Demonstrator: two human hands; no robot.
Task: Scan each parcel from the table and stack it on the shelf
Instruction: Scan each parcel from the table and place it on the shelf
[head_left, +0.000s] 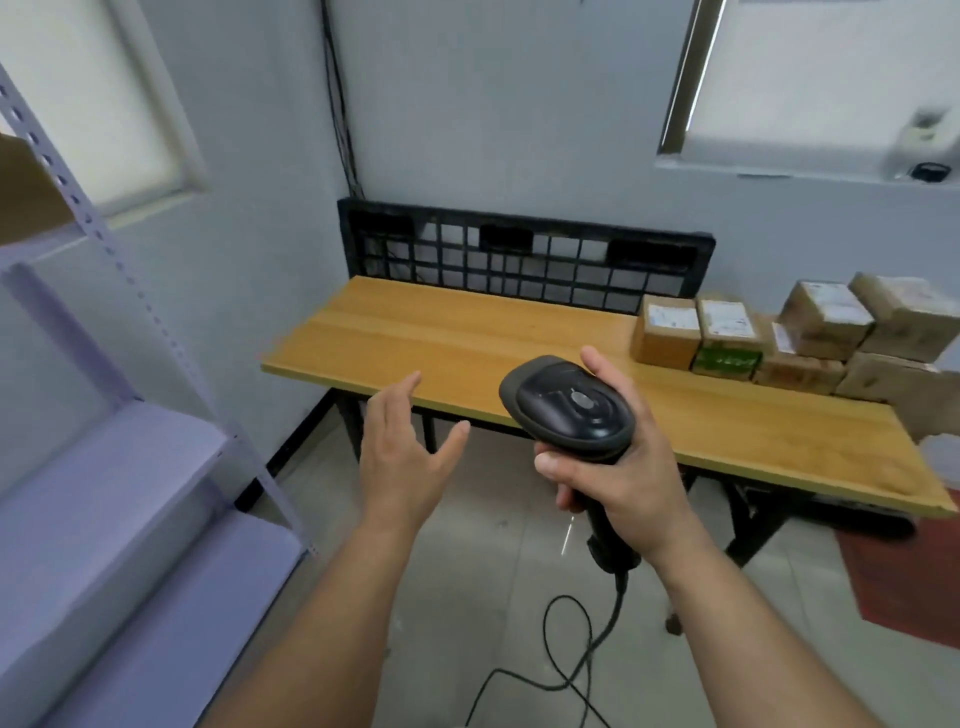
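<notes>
Black scanner (569, 410), handle down, head toward table (467, 332), gripped by right hand (623, 483); left hand (400, 462) spread.

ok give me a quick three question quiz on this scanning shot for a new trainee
1. True or false: the right hand grips the scanner.
2. Where on the table do the parcels sit? A) its left end B) its right end C) its middle, under the hands
3. Fill in: the left hand has its fingers spread and holds ____.

Key: 1 true; 2 B; 3 nothing
</notes>
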